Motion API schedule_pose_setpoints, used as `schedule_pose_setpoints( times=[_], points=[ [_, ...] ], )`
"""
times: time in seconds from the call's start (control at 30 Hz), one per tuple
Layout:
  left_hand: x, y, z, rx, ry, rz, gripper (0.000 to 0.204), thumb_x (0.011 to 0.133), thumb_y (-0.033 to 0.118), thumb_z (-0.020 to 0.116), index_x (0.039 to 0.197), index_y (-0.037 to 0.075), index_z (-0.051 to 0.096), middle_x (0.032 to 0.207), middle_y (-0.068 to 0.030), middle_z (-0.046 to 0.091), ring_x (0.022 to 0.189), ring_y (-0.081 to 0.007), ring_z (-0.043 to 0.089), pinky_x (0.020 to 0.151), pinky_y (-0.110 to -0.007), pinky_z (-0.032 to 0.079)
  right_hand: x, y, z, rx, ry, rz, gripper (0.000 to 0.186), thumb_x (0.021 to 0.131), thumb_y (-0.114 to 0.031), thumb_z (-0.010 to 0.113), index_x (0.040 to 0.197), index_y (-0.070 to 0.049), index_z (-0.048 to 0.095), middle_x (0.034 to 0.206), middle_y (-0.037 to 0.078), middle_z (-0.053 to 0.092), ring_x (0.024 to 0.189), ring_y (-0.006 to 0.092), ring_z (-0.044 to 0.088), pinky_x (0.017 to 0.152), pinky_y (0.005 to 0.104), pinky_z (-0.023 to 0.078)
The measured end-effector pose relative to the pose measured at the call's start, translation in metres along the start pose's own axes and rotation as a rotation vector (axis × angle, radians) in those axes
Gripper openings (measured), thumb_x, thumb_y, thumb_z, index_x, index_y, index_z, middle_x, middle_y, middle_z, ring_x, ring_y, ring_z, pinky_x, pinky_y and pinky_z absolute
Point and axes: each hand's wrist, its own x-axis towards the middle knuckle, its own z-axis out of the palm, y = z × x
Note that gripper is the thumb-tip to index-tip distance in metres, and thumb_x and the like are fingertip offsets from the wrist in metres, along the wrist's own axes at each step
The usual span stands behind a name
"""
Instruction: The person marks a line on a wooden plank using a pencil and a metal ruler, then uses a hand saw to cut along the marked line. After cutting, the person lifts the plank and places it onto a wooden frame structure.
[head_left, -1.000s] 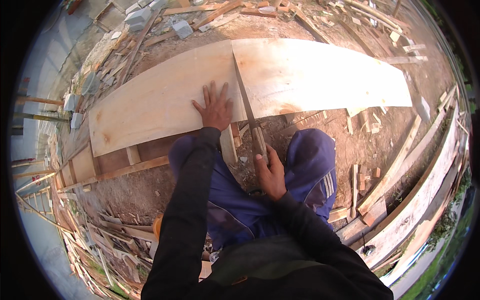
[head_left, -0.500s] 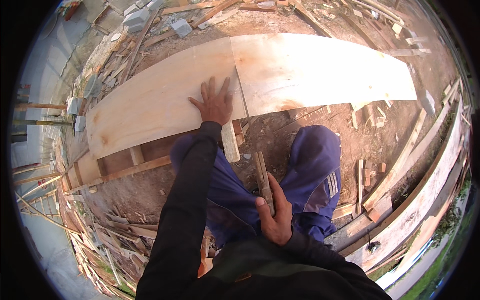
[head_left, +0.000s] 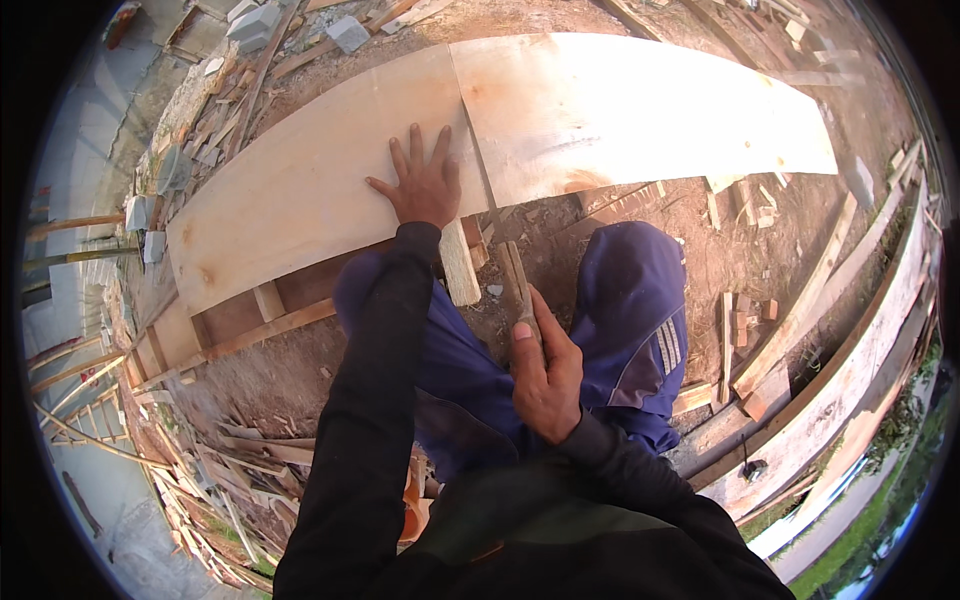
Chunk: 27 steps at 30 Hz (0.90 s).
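A long, pale plywood sheet (head_left: 300,190) lies across the space before me, a narrow dark line crossing it between its left and right parts. My left hand (head_left: 424,188) rests flat on the left part with fingers spread, just beside that line. My right hand (head_left: 547,375) is closed around the worn wooden handle of a handsaw (head_left: 515,272). Seen nearly edge-on, its thin blade lines up with the dark line in the sheet. How deep the blade sits in the wood is hard to see.
Under the sheet's left part runs a wooden frame (head_left: 260,335). A short wood block (head_left: 459,265) juts out near my left knee. Offcuts and pale blocks (head_left: 348,35) litter the dirt beyond. Long boards (head_left: 830,400) lie along the right side, and scrap wood (head_left: 240,470) is piled at lower left.
My right hand has pushed the handsaw forward, its handle now closer to the sheet's edge. My left hand stays on the plywood; the whole view has shifted slightly.
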Motion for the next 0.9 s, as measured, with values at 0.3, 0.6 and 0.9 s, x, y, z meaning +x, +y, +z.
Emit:
schedule_pose_setpoints(
  times=[0.3,0.6,0.9],
  points=[
    [0.002,-0.002,0.000,0.038,-0.037,0.018,0.051,0.105,0.051,0.039,0.156,0.042,0.040,0.170,-0.0046,0.024,0.156,-0.0414,0.016,0.105,-0.090,0.004,-0.029,0.004,0.004,-0.150,-0.123,-0.109,0.054,0.099,-0.007,0.057,0.150,0.005,0.043,0.104,0.032,0.071,0.090,0.0395,0.075,0.078,0.0369,0.056],
    [0.002,0.004,-0.003,-0.011,-0.074,-0.028,0.051,0.106,0.051,0.039,0.156,0.042,0.040,0.170,-0.0049,0.024,0.157,-0.0414,0.015,0.106,-0.088,0.004,0.010,0.010,-0.008,-0.051,-0.063,-0.022,0.053,0.099,-0.005,0.054,0.150,0.006,0.044,0.109,0.028,0.073,0.094,0.0329,0.076,0.083,0.0333,0.056],
    [0.001,-0.001,-0.004,0.023,-0.037,-0.003,0.053,0.106,0.056,0.035,0.157,0.042,0.039,0.171,-0.0062,0.023,0.157,-0.0426,0.014,0.104,-0.090,0.005,0.014,0.017,-0.010,-0.085,-0.013,-0.073,0.048,0.100,-0.009,0.056,0.145,0.007,0.050,0.107,0.028,0.073,0.096,0.0274,0.076,0.083,0.0335,0.055]
  ],
)
